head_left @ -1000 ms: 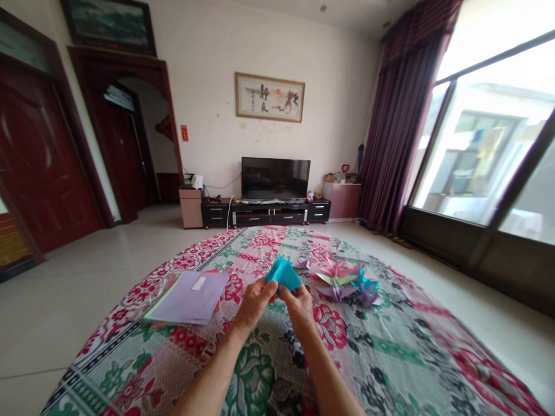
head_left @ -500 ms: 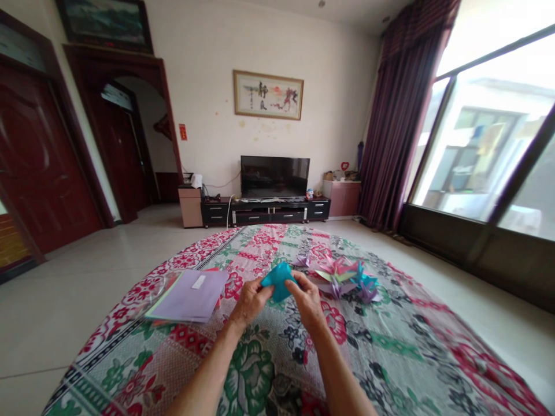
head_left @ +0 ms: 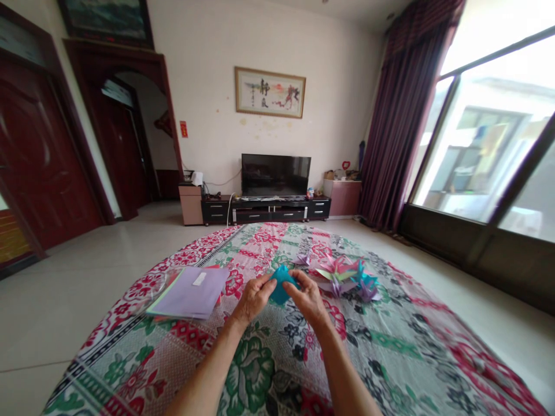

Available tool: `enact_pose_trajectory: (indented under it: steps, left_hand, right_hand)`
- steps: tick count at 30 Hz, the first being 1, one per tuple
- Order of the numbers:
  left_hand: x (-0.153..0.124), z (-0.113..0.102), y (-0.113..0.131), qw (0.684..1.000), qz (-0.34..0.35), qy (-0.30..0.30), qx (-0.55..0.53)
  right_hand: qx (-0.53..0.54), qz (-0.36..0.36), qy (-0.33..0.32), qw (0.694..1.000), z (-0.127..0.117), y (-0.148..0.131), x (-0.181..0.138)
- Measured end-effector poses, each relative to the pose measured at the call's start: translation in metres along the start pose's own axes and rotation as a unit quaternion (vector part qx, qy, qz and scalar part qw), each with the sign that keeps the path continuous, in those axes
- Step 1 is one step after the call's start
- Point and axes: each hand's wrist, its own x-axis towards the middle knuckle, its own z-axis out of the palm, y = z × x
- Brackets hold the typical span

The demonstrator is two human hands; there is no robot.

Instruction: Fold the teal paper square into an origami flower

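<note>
A small piece of folded blue paper (head_left: 280, 292) is held above the middle of the table, between my two hands. My left hand (head_left: 256, 297) pinches its left edge with thumb and fingers. On the other side, my right hand (head_left: 307, 294) grips the right part, the thumb lying across the front. The fingers behind the paper are partly hidden. Just right of my right hand sit several folded paper cranes (head_left: 337, 274) in pink, green, purple and blue. To the left of my left hand lies a stack of coloured paper sheets (head_left: 188, 294), purple on top, with a small white label.
A round table with a flowered cloth (head_left: 377, 358) fills the foreground. Beyond it stand a low black TV cabinet (head_left: 269, 215) and a television (head_left: 276, 176). Large windows and a dark red curtain (head_left: 390, 121) are at the right, wooden doors (head_left: 47, 144) at the left.
The blue paper looks narrower now, with its left side drawn in. My left hand has shifted slightly right, closer to my right hand, and my right thumb lies further across the paper.
</note>
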Motion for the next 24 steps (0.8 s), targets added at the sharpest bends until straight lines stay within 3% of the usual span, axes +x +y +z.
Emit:
enact_pose_trajectory:
  steps: [11, 19, 24]
  left_hand:
    - [0.0002, 0.0043, 0.0069, 1.0, 0.0, 0.02, -0.019]
    - [-0.0004, 0.0057, 0.0056, 0.999, 0.003, 0.034, 0.034]
    - [0.0007, 0.0078, 0.0008, 0.999, -0.008, 0.043, 0.011]
  right_hand:
    - [0.038, -0.056, -0.008, 0.998, -0.0001, -0.0019, 0.001]
    - [0.025, -0.02, -0.016, 0.999, -0.0007, -0.0064, -0.0021]
    - [0.07, 0.017, -0.009, 0.997, 0.0014, -0.0018, -0.004]
